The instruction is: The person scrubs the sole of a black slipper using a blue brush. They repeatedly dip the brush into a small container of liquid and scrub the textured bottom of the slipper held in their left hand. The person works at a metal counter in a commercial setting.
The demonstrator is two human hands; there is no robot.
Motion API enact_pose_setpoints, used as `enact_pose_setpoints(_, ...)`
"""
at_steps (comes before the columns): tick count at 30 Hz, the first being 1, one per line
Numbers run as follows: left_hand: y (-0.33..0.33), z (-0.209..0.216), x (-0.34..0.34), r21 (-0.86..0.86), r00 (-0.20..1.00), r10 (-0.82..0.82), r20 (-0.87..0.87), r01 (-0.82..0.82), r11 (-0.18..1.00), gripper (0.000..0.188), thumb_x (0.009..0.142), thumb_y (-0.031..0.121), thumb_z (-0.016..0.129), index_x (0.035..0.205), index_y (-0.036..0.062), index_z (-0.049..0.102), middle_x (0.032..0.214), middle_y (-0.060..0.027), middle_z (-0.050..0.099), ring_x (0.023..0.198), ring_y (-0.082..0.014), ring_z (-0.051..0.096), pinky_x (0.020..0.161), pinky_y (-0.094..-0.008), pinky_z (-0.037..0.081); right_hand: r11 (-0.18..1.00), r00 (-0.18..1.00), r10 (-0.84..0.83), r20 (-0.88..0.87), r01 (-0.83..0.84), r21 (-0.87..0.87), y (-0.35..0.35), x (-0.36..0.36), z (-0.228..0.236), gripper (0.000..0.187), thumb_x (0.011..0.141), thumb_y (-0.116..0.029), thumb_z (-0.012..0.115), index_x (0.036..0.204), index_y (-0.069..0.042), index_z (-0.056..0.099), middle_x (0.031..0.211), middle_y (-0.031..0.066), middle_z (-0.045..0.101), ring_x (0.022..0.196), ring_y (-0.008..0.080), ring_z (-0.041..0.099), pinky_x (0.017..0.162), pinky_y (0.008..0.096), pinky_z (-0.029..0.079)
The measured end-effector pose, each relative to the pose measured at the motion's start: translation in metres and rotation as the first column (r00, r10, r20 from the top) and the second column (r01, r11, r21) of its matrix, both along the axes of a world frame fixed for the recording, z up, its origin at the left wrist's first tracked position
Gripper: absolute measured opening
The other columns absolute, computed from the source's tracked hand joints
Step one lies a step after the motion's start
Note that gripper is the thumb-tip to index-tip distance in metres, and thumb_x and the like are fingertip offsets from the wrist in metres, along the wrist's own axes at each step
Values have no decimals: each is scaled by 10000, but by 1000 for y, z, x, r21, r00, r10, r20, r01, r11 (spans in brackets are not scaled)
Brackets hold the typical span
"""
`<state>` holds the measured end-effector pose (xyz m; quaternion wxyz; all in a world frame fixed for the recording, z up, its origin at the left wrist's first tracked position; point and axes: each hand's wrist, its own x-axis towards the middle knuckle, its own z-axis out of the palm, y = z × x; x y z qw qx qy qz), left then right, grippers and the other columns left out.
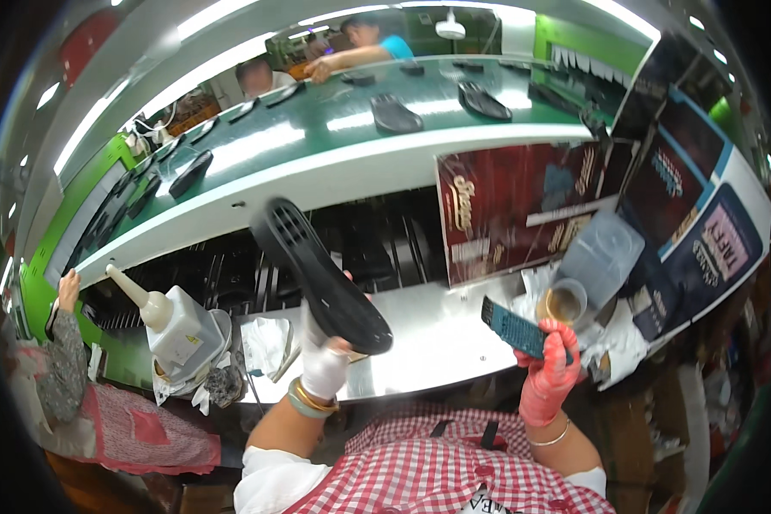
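Note:
A black shoe sole [321, 274] is raised at a tilt over the metal worktop, its heel end with square openings pointing up and away. My left hand [324, 367], in a white covering with bare fingertips, is closed round the sole's near end. My right hand [551, 377], in a pink glove, pinches a flat teal brush [514, 329] whose dark end points left. The brush is over the worktop's right part, apart from the sole. Just beyond my right fingers stands a clear cup [567, 300] with amber liquid in it.
A white squeeze bottle [180, 330] with a long spout stands at left, beside crumpled paper [265, 345]. A translucent container [604, 253] and maroon cardboard [522, 206] are at right. Behind, a green conveyor [317, 120] carries several soles. Co-workers are beyond it and at left.

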<state>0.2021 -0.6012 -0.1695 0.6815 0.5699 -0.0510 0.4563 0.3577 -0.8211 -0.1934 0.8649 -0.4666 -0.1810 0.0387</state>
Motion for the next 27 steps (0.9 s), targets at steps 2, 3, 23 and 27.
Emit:
enact_pose_setpoints(2,28,52,18,-137,989,-30,144,50,989,633,846,344,632,1335,47,359,1242,-135,507,977,-248,594,861,-373,502,1000,1000,10,18,-9,-17,-3,5,-6,236,912,-219,537,1023,-16,584,832,77,623,566,157,598,494,242,466)
enact_pose_setpoints(3,47,80,29,-218,989,26,145,6,976,561,893,362,564,1305,29,379,1243,-149,508,975,-275,596,860,-385,505,1000,1000,-3,8,3,-16,0,7,-6,236,912,-218,537,1023,-16,584,832,77,623,565,158,598,495,243,466)
enact_pose_setpoints(23,409,134,-75,943,-391,868,-307,-246,222,863,689,479,674,1353,20,368,1340,-257,423,1232,-375,428,1019,-384,366,980,991,-132,-28,126,-156,7,-5,-44,268,940,-245,519,1100,-32,548,780,89,635,615,142,614,543,225,470)
enact_pose_setpoints(27,469,122,-82,961,-439,858,-267,-49,274,721,720,484,624,1260,23,502,1174,-234,574,1118,-355,540,968,-386,410,981,992,-117,-52,107,-163,4,-6,-48,293,938,-271,533,1106,-32,551,797,87,643,636,137,622,565,223,476)
